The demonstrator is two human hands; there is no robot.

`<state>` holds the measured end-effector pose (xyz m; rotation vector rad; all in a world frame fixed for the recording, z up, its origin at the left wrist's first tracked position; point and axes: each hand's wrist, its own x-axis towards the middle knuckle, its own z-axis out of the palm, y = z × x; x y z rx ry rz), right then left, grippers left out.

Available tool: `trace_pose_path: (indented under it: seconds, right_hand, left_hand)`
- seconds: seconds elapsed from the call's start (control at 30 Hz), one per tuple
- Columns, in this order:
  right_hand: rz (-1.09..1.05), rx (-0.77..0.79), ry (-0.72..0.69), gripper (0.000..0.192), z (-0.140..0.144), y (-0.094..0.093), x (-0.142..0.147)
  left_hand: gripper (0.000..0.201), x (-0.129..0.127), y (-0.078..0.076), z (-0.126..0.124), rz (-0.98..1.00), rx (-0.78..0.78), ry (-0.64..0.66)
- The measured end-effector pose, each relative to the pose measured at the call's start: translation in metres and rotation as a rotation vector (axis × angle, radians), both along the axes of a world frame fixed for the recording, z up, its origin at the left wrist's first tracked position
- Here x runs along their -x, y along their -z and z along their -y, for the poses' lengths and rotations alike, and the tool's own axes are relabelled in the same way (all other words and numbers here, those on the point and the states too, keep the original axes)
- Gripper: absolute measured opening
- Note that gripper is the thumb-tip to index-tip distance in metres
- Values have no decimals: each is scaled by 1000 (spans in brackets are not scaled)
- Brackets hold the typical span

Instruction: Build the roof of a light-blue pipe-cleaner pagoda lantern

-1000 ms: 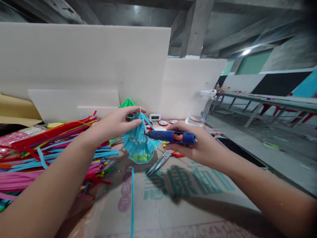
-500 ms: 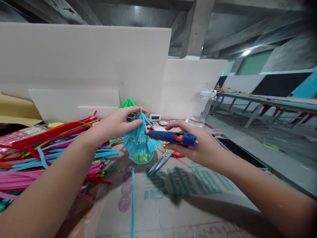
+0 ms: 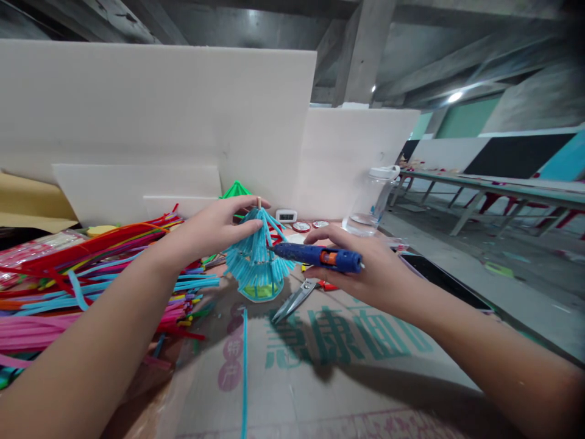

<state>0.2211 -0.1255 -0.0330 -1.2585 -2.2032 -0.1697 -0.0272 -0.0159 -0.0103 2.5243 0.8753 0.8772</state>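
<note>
The blue tower [image 3: 260, 273] seems light and fragile, best held near the top, where the left hand [image 3: 223, 224] grips it; the right hand [image 3: 372, 259] grips a glue gun [image 3: 306, 253].

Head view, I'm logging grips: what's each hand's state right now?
Left hand: closed on the top of the light-blue, tiered pipe-cleaner model.
Right hand: closed around the dark-blue plastic glue gun.
</note>
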Motion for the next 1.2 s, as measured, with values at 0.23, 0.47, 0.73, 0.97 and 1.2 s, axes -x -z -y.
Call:
trace_pose_path:
  seconds: [0.23, 0.47, 0.73, 0.97, 1.2]
  right_hand:
    - [-57, 38, -37, 30, -2, 0, 0]
    - [-87, 55, -45, 31, -3, 1, -1]
    - [-43, 68, -38, 31, -1, -1, -1]
    - [-28, 70, -47, 30, -1, 0, -2]
    - [-5, 69, -141, 30, -1, -1, -2]
  left_hand:
    - [41, 1, -1, 1, -6, 4, -10]
    - [41, -1, -2, 3, -16, 1, -23]
    - [41, 0, -2, 3, -15, 5, -20]
    - [41, 0, -1, 2, -9, 7, -19]
    - [41, 0, -1, 3, -12, 13, -25]
